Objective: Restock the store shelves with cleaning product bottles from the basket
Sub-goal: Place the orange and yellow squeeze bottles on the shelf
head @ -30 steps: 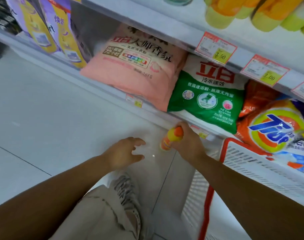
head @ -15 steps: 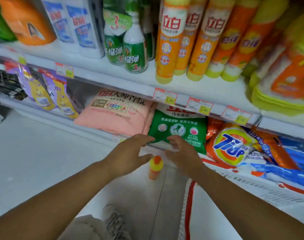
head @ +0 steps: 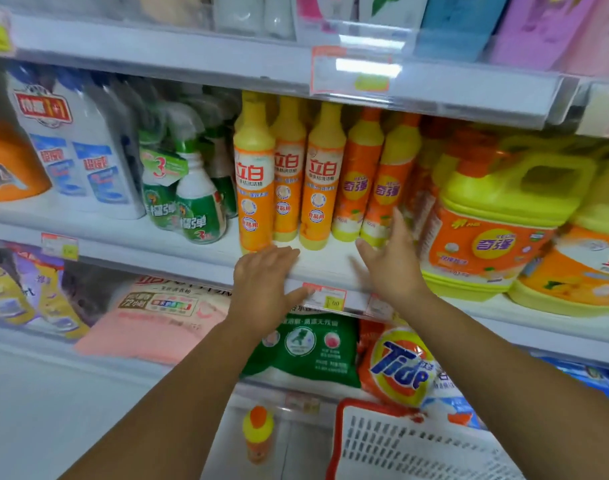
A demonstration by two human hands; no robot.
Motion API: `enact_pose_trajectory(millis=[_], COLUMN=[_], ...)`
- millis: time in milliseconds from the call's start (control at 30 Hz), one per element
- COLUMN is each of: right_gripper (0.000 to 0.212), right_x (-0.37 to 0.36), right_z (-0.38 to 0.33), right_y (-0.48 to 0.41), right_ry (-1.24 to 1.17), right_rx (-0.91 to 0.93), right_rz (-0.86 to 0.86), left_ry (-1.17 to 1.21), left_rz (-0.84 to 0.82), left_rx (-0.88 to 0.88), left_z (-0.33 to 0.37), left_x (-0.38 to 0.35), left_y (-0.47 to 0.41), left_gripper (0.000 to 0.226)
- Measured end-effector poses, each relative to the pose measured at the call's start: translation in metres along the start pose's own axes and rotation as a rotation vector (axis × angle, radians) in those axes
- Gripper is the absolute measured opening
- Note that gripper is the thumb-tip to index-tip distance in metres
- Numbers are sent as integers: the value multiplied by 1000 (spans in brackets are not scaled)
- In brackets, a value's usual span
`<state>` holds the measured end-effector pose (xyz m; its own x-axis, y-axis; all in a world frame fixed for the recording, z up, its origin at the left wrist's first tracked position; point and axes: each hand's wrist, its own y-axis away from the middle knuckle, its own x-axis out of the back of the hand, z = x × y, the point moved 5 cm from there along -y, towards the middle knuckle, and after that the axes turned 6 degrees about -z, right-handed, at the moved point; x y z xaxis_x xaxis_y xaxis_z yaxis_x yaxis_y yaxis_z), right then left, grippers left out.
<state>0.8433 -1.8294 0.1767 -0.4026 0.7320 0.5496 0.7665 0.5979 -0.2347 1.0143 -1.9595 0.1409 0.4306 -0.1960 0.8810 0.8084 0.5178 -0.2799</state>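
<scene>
A row of tall orange-and-yellow detergent bottles [head: 254, 188] stands on the middle shelf [head: 178, 244]. My left hand [head: 265, 289] hovers open at the shelf's front edge, just below the leftmost bottle. My right hand [head: 391, 261] is open with straight fingers, its fingertips at the base of the rightmost orange bottle [head: 386, 199]. One small orange-and-yellow bottle [head: 258, 433] stands upright on the floor below, apart from both hands. The white basket with a red rim [head: 382, 445] sits at the lower right; its inside is mostly out of view.
Green spray bottles [head: 195, 199] and white bottles [head: 84, 150] stand left of the row, big yellow jugs [head: 497, 220] to its right. Pink, green and Tide bags [head: 396, 365] fill the lower shelf. Price tags line the shelf edges.
My right hand let go of the small bottle, which now stands on the floor. Both hands rose from the lower shelf to the middle shelf, and my view tilted up.
</scene>
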Motion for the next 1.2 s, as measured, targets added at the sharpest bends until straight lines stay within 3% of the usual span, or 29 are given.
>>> enact_pose_trajectory(millis=[300,500,667,800,867,933,1000,1100,1200], right_gripper=[93,50,50,34,37,36,34,33,38], right_x=[-25,-9,2,12,20,30,41,59,90], right_z=[38,32,-1,-30,-37,-40,-41,-39,-39], right_y=[-58,-57,-18,32,59,88,119,159,179], right_ry=[-220,-104,-54,-315,-459,-560,-627,-619,-585], right_rx=[-198,-199,-154,-157,-217,-269,-294,-275,-219], right_rz=[224,261,87,-54,-130,-211,-277,-348,-401], left_ry=[-72,-82,4,144,377,736,949,993,996], left_rz=[118,107,78,-51,-183,-293,-392,-452,-444], left_rx=[-40,-32,-5,-27,-2,58,70,76,90], left_z=[-13,-11,1,24,49,75,100,130,150], left_x=[-23,-22,-8,9,21,29,31,34,37], left_y=[-6,-6,0,14,27,44,63,95,126], left_gripper=[63,62,68,86,89,79,59,45,47])
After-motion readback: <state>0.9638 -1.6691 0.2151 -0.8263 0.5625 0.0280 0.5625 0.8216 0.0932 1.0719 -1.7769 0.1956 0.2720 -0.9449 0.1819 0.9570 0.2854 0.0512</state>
